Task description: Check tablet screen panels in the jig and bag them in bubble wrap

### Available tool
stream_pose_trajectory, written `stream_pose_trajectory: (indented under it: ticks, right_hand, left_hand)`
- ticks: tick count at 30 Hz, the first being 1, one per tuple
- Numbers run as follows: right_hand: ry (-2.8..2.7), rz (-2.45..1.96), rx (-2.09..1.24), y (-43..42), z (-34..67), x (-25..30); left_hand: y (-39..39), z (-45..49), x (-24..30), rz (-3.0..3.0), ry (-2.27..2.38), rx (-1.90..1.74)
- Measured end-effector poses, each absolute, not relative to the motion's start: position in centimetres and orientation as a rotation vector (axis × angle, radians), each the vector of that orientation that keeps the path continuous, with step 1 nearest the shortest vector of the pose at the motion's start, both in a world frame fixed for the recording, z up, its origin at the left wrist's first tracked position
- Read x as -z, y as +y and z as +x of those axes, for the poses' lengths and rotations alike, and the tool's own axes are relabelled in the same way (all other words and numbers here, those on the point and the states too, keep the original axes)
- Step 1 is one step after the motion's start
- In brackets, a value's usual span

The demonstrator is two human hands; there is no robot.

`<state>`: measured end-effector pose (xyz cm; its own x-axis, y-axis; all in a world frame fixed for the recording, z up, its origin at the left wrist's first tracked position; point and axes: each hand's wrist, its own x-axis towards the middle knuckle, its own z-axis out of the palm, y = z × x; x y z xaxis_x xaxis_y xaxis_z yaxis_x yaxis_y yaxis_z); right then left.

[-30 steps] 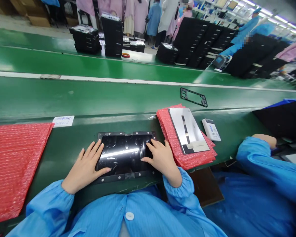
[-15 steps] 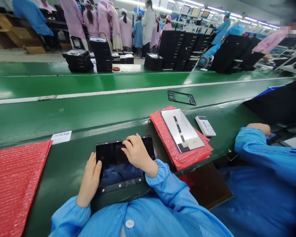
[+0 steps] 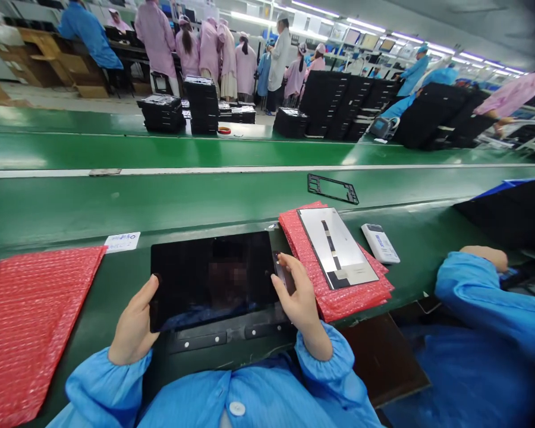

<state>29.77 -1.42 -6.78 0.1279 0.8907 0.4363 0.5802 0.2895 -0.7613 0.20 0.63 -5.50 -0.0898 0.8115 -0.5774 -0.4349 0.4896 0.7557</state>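
Observation:
A black tablet screen [image 3: 211, 279] is raised at a slight tilt over a dark fixture strip with round metal studs [image 3: 218, 339]. My left hand [image 3: 136, 321] grips the screen's left edge, thumb on the front and fingers behind it. At the right edge is my right hand [image 3: 298, 297], its thumb and forefinger apart; the thumb tip seems to touch the edge. Beside it, a silver-backed display panel with a ribbon cable [image 3: 314, 232] lies on red bubble-wrap pouches [image 3: 339, 306].
A large red bubble-wrap pouch [image 3: 40, 327] lies left, near a written paper label [image 3: 122, 242]. A black frame [image 3: 333, 189] and a small white device [image 3: 380, 244] are on the green bench [image 3: 62, 205]. A co-worker's sleeve [image 3: 481, 285] is at right. Black tray stacks [image 3: 323, 107] stand behind.
The screen has come up off the fixture, its left edge in my left hand. My right hand has moved from the screen's middle to its right edge. The view has shifted slightly.

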Motion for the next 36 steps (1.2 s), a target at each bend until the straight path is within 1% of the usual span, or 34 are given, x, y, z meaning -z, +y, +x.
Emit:
stream_pose_trajectory:
  ticks: [4, 5, 7, 12, 18, 20, 22, 25, 28, 29, 31, 33, 36]
  right_hand:
    - [-1.602, -1.353, -1.034, -2.8, 30.4, 6.7]
    - [-1.583, -1.313, -1.152, -3.0, 30.4, 6.6]
    - [-1.521, -1.234, -1.276, -3.4, 30.1, 6.6]
    - [-1.427, -1.136, -1.324, -3.7, 29.7, 7.0]
    - [-1.321, -1.173, -1.343, -2.9, 30.2, 8.3]
    - [-1.383, -1.244, -1.266, -2.5, 30.4, 8.7]
    - [-1.438, -1.303, -1.185, -2.2, 30.4, 9.0]
    - [-1.49, -1.332, -1.139, -2.2, 30.4, 9.0]
    - [-1.553, -1.325, -1.106, -2.8, 30.3, 8.6]
    - [-1.567, -1.321, -1.098, -3.1, 30.4, 8.3]
    - [-1.576, -1.312, -1.08, -3.9, 30.6, 7.8]
    - [-1.576, -1.3, -1.041, -4.8, 31.0, 7.2]
    - [-1.585, -1.277, -0.941, -6.1, 31.9, 6.0]
  left_hand:
    - [1.1, -0.2, 5.3, 0.268, 1.184, -1.082]
    - [1.2, -0.3, 5.3, 0.254, 1.179, -1.087]
    - [1.3, -0.3, 5.5, 0.233, 1.166, -1.092]
    - [1.0, -0.3, 5.7, 0.259, 1.154, -1.087]
    - [0.1, -0.4, 3.9, 0.638, 1.243, -0.972]
    - [-0.1, -0.8, 3.1, 0.977, 1.308, -1.018]
    - [-0.3, -1.1, 2.1, 1.479, 1.312, -1.11]
    - [0.0, -0.7, 0.4, 2.101, 1.139, -1.231]
    - [1.7, 0.3, -0.6, 2.452, 0.914, -1.162]
    - [2.7, 0.7, -0.6, 2.45, 0.907, -1.128]
    - [5.1, 1.2, -0.2, 2.174, 1.095, -1.131]
    - [8.2, 1.5, 0.6, 1.693, 1.339, -1.201]
    - [13.7, 1.4, 1.6, 1.038, 1.328, -1.218]
